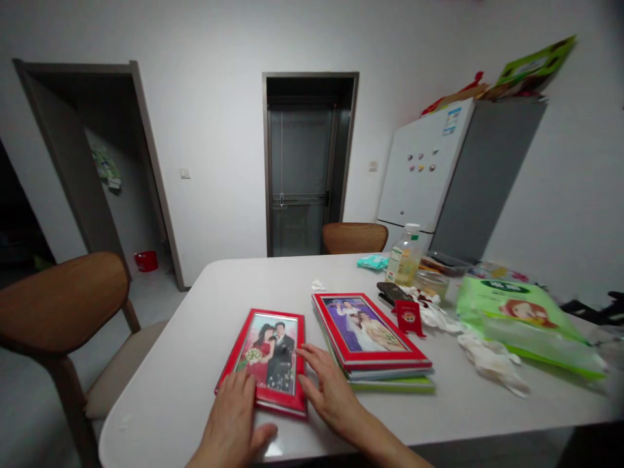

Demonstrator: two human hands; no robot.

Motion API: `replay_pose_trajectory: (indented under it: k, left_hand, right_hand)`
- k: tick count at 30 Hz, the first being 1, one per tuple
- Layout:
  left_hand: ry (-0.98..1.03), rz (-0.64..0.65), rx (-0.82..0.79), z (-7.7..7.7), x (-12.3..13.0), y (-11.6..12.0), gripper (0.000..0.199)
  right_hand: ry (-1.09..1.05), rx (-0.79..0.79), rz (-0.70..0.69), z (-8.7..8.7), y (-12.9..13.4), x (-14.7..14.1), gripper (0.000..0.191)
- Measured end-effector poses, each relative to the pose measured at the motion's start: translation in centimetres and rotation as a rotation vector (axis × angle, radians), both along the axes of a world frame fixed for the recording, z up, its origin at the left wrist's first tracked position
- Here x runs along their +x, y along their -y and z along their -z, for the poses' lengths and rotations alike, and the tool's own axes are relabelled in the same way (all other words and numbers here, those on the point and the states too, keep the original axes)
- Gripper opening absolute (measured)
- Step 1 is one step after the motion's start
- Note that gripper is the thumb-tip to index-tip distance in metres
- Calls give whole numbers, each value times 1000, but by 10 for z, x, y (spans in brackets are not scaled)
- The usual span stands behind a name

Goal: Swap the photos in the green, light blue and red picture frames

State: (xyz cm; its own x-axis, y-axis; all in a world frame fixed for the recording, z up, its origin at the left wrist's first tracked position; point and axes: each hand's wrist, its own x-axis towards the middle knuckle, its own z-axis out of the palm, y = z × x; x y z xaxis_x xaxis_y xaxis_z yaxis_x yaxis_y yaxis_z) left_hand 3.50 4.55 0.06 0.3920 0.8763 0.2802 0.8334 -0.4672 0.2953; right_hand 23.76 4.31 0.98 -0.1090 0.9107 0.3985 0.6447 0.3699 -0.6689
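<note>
A red picture frame (302,325) with a photo of a couple lies flat on the white table in front of me. My left hand (231,413) rests on its lower left corner, fingers laid out and thumb apart. Along its right edge, my right hand (329,387) touches the border with fingertips and thumb, fingers spread. Just right of it is a stack topped by a second red picture frame (385,359) with a bridal photo. Under that one, a green-edged item (390,385) and a pale layer show.
Behind the stack lie a dark phone-like object (394,292), a small red stand-up card (408,317) and crumpled tissues (492,364). A bottle (404,257), a clear tub (431,284) and a green tissue pack (526,312) stand right. Wooden chairs (63,305) flank the white table (166,390).
</note>
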Motion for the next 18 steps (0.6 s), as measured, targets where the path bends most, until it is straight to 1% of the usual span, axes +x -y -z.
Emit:
replay_pose_trajectory:
  k: [2, 3, 4, 5, 7, 8, 10, 12, 14, 16, 18]
  left_hand:
    - [-34, 117, 76, 11, -2, 25, 63]
    - [-45, 181, 124, 17, 1, 33, 60]
    - [-55, 241, 170, 22, 6, 38, 53]
    - [-59, 271, 215, 27, 12, 41, 44]
    - [-60, 274, 300, 31, 25, 40, 27]
    - [-51, 272, 334, 29, 30, 39, 23]
    - [5, 289, 361, 18, 33, 38, 25]
    - [124, 283, 342, -2, 30, 38, 37]
    - [274, 223, 325, -24, 24, 39, 47]
    - [441, 148, 299, -44, 18, 38, 45]
    - [602, 70, 252, -58, 13, 34, 37]
  right_hand:
    - [-6, -19, 32, 7, 3, 1, 38]
    - [-7, -30, 44, 10, 5, 1, 37]
    - [-9, -36, 52, 13, 7, 0, 37]
    - [-12, -37, 56, 14, 9, -1, 37]
    - [-23, -27, 61, 15, 13, -2, 36]
    - [-30, -18, 65, 14, 14, -3, 36]
    - [-48, 14, 79, 7, 17, -2, 35]
    - [-73, 74, 97, -3, 17, -2, 35]
    - [-118, 143, 125, -13, 15, -5, 37]
    - [-179, 169, 146, -18, 9, -13, 41]
    - [-224, 134, 121, -17, 3, -24, 43]
